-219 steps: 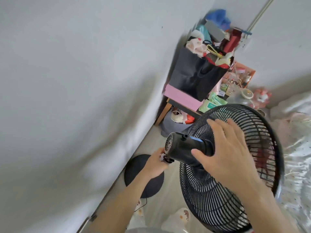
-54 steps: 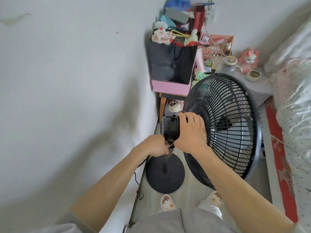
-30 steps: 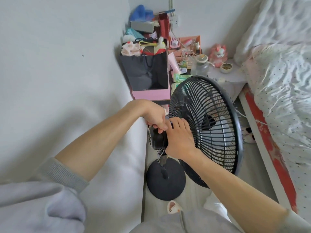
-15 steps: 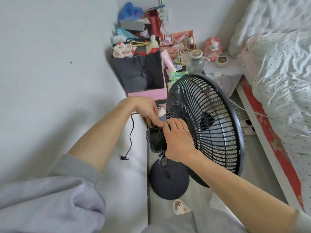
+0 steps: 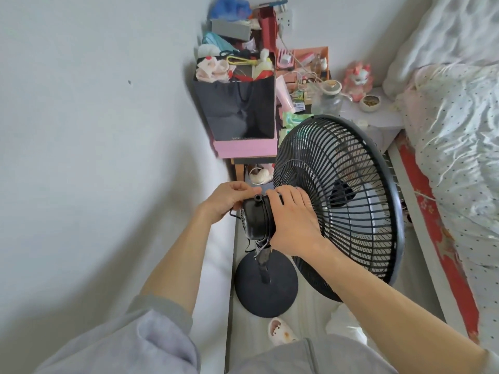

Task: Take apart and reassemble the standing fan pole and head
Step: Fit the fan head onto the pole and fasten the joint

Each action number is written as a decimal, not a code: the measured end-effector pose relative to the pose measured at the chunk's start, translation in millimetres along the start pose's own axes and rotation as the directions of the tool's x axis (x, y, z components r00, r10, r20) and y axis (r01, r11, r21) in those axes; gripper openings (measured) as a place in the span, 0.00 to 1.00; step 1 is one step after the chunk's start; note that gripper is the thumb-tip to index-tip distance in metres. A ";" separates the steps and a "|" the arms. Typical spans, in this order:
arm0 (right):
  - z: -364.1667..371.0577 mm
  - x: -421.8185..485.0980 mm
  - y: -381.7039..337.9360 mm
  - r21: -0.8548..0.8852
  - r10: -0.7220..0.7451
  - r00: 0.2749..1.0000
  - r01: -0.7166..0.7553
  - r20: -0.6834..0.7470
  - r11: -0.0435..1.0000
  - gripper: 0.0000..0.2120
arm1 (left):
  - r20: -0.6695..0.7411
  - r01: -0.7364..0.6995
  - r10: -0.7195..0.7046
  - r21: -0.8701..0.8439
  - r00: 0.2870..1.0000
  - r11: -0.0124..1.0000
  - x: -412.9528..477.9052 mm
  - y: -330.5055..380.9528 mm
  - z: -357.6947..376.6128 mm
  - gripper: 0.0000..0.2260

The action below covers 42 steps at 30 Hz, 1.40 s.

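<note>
Bedside black bag [image 5: 237, 112] behind fan grille [image 5: 318, 147] | left hand [image 5: 226, 201] and right hand [image 5: 294, 225] grip motor housing [image 5: 256, 222]

The fan head [image 5: 351, 163] stands over its base [image 5: 280, 290], between the wall [image 5: 94, 130] left and the bed [image 5: 459, 130] right.

Right hand [image 5: 293, 225] covers motor housing [image 5: 255, 222] front; what left hand [image 5: 226, 201] holds is unclear.

One fan [image 5: 356, 228] is held by two hands, the left hand [image 5: 226, 198] and the right hand [image 5: 291, 222], with its one round base [image 5: 280, 288] below them. Beyond the hands stand one black bag [image 5: 237, 112], one pink box [image 5: 245, 149], one glass jar [image 5: 325, 101], one pink figurine [image 5: 356, 76] and one small bowl [image 5: 370, 103]. Nearer than the hands, one slipper [image 5: 280, 333] shows plainly.
</note>
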State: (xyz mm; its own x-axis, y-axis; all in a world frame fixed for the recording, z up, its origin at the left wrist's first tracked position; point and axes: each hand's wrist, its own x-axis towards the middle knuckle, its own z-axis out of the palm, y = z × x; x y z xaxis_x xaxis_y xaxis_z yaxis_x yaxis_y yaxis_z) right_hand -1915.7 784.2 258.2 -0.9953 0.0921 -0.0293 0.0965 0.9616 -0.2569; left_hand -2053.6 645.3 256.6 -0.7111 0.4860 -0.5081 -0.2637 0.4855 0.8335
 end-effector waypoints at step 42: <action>9.0 -8.7 -4.0 -0.053 0.019 0.998 -0.023 -0.061 0.998 0.42 | -0.327 0.144 -0.480 -0.687 0.814 0.712 -56.3 -96.4 97.0 0.08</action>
State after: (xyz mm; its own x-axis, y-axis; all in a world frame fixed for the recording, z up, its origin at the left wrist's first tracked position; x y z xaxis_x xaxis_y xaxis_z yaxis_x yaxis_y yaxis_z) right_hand -1907.5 777.2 250.8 -0.9917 0.1263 0.0246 0.1187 0.9716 -0.2047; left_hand -1925.0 641.7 183.9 -0.6655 -0.0751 -0.7426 -0.7379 -0.0838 0.6697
